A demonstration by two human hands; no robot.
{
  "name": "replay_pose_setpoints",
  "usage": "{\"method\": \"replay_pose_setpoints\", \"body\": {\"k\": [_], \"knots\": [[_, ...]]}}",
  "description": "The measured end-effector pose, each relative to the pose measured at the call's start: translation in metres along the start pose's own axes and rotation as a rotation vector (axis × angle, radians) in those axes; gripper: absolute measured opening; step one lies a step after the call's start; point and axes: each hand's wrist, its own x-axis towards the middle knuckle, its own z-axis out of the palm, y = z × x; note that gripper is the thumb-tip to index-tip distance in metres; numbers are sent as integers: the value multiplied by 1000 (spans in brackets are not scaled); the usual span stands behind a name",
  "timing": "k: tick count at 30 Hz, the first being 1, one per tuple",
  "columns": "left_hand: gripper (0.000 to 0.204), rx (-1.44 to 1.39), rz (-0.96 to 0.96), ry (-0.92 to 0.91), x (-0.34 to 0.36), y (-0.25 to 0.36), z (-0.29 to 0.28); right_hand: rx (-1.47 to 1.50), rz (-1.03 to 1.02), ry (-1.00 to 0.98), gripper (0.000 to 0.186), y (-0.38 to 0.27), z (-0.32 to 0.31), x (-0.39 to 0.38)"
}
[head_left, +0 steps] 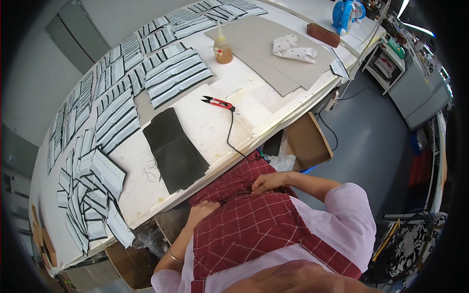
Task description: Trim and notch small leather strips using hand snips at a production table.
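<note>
Head view: I am facing a white table (129, 168), where a black cloth stack (176, 146) is lying near the front edge. I am wearing a red checked apron (249, 222), which is hanging nearer me than the stack. My left hand (204, 211) is resting on it, close to the stack's near end; I cannot tell whether its fingers are gripping. Right of the stack, my right hand (269, 182) is curling against the apron, fingertips touching; I cannot tell whether they are pinching cloth.

The table's front edge is slanting past the stack's near end, running between stack and hands. Bare tabletop is spreading right of the stack; to its left, loose threads (152, 172) are lying on a smaller bare patch.

Right of the stack, red snips (218, 102) are lying, their black cord (229, 132) crossing the open room to the edge. Beyond the stack, an amber-filled bottle (223, 52) is standing; farther right, grey boards (249, 49) are bearing a spotted cloth (295, 50). Left of the stack, dark-edged pale strips (93, 195) are lying heaped.
</note>
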Motion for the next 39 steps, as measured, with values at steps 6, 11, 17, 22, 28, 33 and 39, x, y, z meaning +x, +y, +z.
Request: {"method": "replay_pose_setpoints", "body": {"k": [6,11,17,22,28,33,39], "knots": [[29,-46,39,-61,5,-12,-5,-449,40,38,46,-46,-1,-10],[37,-518,-22,-165,-5,1,-47,-728,95,78,44,-68,8,-21],[42,-573,41,-251,-35,-3,-96,-743,-75,97,27,-128,14,-40],[31,-962,-129,276,-58,-13,-160,-401,-406,396,12,-186,8,-71],[46,-606,-574,677,-8,-82,-177,-1004,-608,1105,20,-224,-38,-12],[78,-86,-729,485,39,-54,-191,-1370,-541,1231,27,-227,-64,32],[74,-356,-262,446,61,-97,-185,-1396,-456,1314,18,-211,-65,38]]}}
